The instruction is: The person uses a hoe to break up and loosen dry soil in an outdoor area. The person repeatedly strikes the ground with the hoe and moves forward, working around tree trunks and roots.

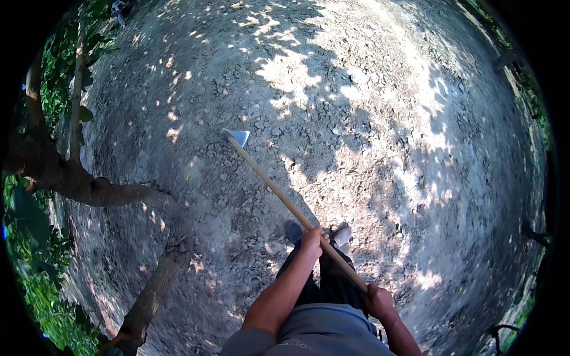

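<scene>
Both hands grip the long wooden handle (271,184) of a hoe, which slants from lower right to upper left. My left hand (313,241) is wrapped around the handle just in front of my shoes. Near the handle's rear end, my right hand (378,301) is closed around it beside my right hip. At the far end sits the hoe's metal blade (240,137), pale and roughly triangular, over the cloddy soil (267,124). Whether the blade touches the ground I cannot tell.
To my left, thick tree limbs (111,192) bend toward the ground, with another trunk (151,293) lower down. Green leaves (58,271) line the left edge. My grey shoes (343,236) stand on dry, broken earth with patchy shade. A person (118,11) is far off at the upper left.
</scene>
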{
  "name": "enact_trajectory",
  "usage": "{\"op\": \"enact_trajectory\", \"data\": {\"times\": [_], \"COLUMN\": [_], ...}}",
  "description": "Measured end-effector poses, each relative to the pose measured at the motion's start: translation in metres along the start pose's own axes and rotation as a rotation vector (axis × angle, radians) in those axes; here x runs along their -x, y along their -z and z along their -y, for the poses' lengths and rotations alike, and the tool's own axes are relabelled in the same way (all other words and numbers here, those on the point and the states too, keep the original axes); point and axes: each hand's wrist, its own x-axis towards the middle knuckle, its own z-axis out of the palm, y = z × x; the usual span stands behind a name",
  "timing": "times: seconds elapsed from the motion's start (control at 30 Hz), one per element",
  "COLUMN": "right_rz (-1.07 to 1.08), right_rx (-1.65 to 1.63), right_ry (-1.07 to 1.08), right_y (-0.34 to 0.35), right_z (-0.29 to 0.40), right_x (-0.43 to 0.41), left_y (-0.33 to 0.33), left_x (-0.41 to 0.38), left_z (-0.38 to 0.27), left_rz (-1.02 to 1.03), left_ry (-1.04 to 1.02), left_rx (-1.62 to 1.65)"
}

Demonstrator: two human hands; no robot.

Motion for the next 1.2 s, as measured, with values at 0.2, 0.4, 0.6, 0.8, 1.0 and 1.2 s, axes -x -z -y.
{"op": "enact_trajectory", "data": {"times": [0.2,0.4,0.6,0.8,1.0,1.2], "right_rz": [-0.039,0.084,0.068,0.132,0.137,0.130], "right_rx": [-0.123,-0.181,-0.278,-0.326,-0.299,-0.266], "right_ry": [-0.024,-0.105,-0.034,-0.105,-0.118,-0.196], "right_y": [0.015,0.047,0.029,0.047,0.047,0.066], "right_z": [0.016,0.043,-0.021,-0.053,-0.090,-0.124], "right_x": [-0.058,-0.130,-0.114,-0.074,-0.054,-0.012], "left_y": [-0.068,-0.093,-0.094,-0.111,-0.129,-0.131], "left_x": [-0.002,-0.009,-0.013,-0.009,-0.021,-0.034], "left_z": [-0.001,0.030,0.090,0.112,0.120,0.143], "left_rz": [0.064,0.125,0.166,0.068,0.006,-0.051], "left_ry": [-0.039,-0.010,-0.042,-0.005,0.038,0.126], "left_rx": [-0.105,-0.190,-0.375,-0.468,-0.508,-0.552]}}
